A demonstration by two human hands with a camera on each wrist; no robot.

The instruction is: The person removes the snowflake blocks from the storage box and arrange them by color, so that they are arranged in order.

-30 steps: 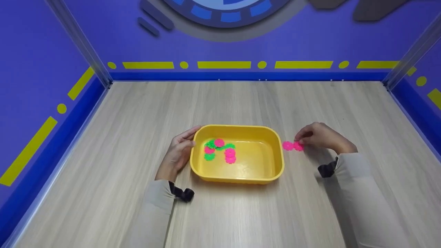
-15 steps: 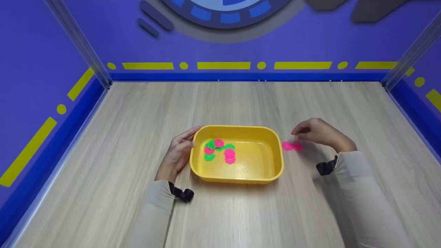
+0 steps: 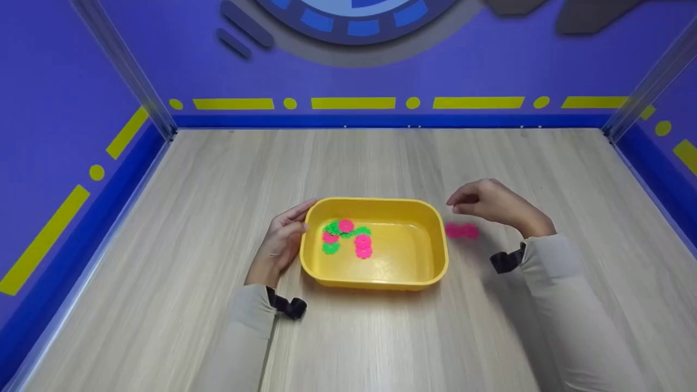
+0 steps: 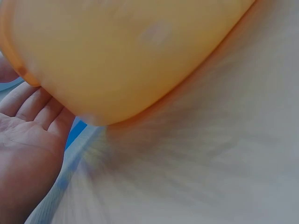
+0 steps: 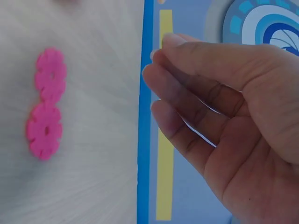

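A yellow plastic basin [image 3: 403, 256] sits mid-table, holding several notched disc pieces at its left end: green discs [image 3: 330, 248] and pink discs [image 3: 364, 245]. My left hand [image 3: 280, 242] grips its left wall, thumb at the rim; in the left wrist view fingers [image 4: 35, 105] lie against the outside. Right of the basin, two pink notched discs [image 3: 462, 231] lie on the table, edge to edge or joined; I cannot tell which. Above and behind them hovers my right hand [image 3: 498, 204], fingers loosely bent. Nothing shows between its fingers [image 5: 173, 88] in the right wrist view.
The wood-grain table [image 3: 348, 337] is enclosed at the back and sides by blue panels [image 3: 348, 81] with yellow markings. Each wrist carries a small black camera; the right one [image 3: 506, 262] hangs low over the table.
My right hand has let go of the pink discs, lifted, and moved slightly left and away from me. The discs stay put. My left hand and the basin have not moved.
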